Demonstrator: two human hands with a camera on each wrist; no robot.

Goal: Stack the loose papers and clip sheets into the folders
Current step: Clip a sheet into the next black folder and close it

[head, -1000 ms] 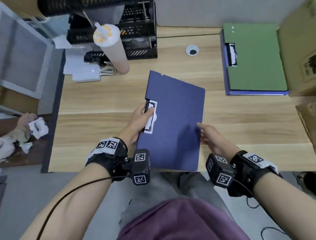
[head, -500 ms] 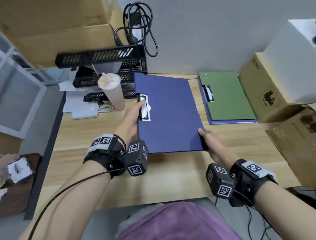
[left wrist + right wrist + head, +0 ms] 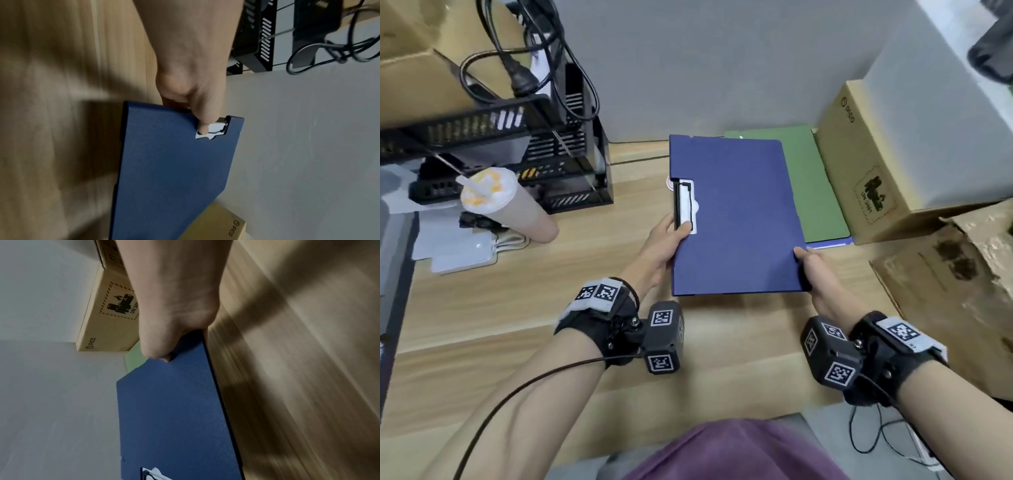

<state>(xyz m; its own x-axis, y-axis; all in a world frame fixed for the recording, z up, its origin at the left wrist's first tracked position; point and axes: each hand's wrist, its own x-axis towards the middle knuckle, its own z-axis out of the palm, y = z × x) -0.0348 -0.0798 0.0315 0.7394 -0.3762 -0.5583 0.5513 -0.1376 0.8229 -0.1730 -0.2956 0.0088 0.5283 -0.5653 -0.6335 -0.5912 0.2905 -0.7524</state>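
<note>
Hands (image 3: 666, 246) (image 3: 816, 270) in pinch grip on blue folder (image 3: 736, 212) edges

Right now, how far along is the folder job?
Done: the green folder lies closed at the back of the desk, beside the box.
In hand: the blue folder, closed, sheet showing at its clip; left hand grips the clip edge, right hand the near corner, over the green one.
Left: setting it down. No loose papers show.
</note>
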